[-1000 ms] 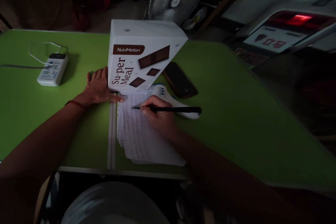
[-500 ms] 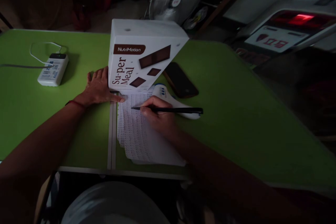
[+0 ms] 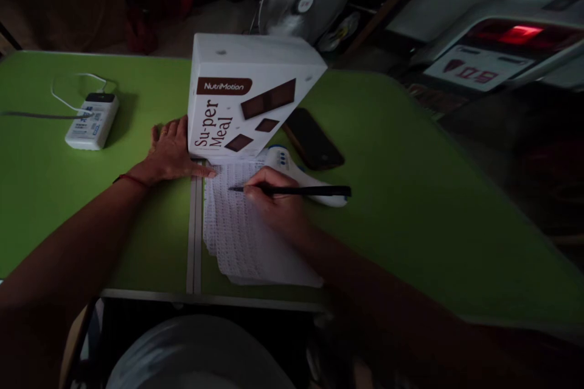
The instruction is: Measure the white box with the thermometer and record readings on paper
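My right hand (image 3: 276, 200) is closed around a black pen (image 3: 314, 191), its tip at the lines of handwriting on a stack of paper sheets (image 3: 241, 237). My left hand (image 3: 172, 152) lies spread on the table, fingertips beside the white box (image 3: 228, 112) marked "Su-per Meal" and thumb on the left edge of the paper. The box stands upright over the top of the sheets. Partly behind my right hand and the pen lies a white handheld device with blue parts (image 3: 280, 158), which looks like an infrared thermometer.
On the green table (image 3: 410, 213) a dark phone (image 3: 314, 140) lies right of the box. A white power strip (image 3: 93, 121) with cables sits at the left. Beyond the table stand a fan (image 3: 305, 3) and a machine with a red light (image 3: 524, 33).
Almost nothing differs. The pen and both hands stay in nearly the same place, with only a very slight shift of the view.
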The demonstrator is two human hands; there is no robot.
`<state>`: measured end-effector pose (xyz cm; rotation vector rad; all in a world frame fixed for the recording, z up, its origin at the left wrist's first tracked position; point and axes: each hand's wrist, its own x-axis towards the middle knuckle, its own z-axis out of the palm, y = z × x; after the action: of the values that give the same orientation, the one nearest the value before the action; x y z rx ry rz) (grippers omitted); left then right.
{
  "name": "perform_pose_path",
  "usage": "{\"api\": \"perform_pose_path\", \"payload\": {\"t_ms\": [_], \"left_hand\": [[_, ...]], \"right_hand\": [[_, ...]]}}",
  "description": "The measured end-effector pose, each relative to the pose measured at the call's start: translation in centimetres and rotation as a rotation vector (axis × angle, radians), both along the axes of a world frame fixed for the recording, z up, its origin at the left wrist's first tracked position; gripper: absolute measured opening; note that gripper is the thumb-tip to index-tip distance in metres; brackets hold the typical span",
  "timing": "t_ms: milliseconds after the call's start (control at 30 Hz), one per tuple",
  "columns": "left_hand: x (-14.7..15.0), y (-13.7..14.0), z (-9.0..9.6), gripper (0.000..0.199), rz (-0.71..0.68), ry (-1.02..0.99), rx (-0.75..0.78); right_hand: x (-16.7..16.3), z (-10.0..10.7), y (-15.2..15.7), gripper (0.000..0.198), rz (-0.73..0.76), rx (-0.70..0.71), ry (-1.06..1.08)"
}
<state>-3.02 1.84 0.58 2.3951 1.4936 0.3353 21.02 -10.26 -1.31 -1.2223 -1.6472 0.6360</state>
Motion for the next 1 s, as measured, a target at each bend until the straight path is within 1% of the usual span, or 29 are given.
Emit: {"api": "perform_pose_path", "payload": {"t_ms": [133, 267, 400, 567, 733, 867, 1000], "left_hand": [[0.04, -0.06, 0.15, 0.153, -0.001, 0.002, -0.016], [0.02, 0.0, 0.22, 0.155, -0.009, -0.013, -0.025], [-0.03, 0.11, -0.07, 0.154, -0.003, -0.026, -0.011], [-0.03, 0.1, -0.17, 0.154, 0.002, -0.026, -0.011], [0.02, 0.04, 0.07, 0.159, -0.006, -0.026, -0.027], [-0.02, -0.03, 0.11, 0.158, -0.016, -0.039, -0.028], [-0.08, -0.11, 0.0, 0.16, -0.003, -0.031, -0.026]], "right_hand": [[0.03, -0.05, 0.07, 0.012, -0.023, 0.035, -0.002], [0.1, -0.12, 0.13, 0.013, -0.043, 0.027, -0.014], [-0.05, -0.06, 0.02, 0.012, -0.063, 0.016, -0.014], [-0.25, 0.42, -0.43, 0.01, -0.112, 0.096, 0.043], [0.3, 0.75, -0.4, 0.009, -0.032, 0.011, -0.026], [0.65, 0.55, -0.21, 0.007, -0.033, 0.025, 0.006], [0.61, 0.29, -0.22, 0.009, 0.006, -0.007, 0.002]]}}
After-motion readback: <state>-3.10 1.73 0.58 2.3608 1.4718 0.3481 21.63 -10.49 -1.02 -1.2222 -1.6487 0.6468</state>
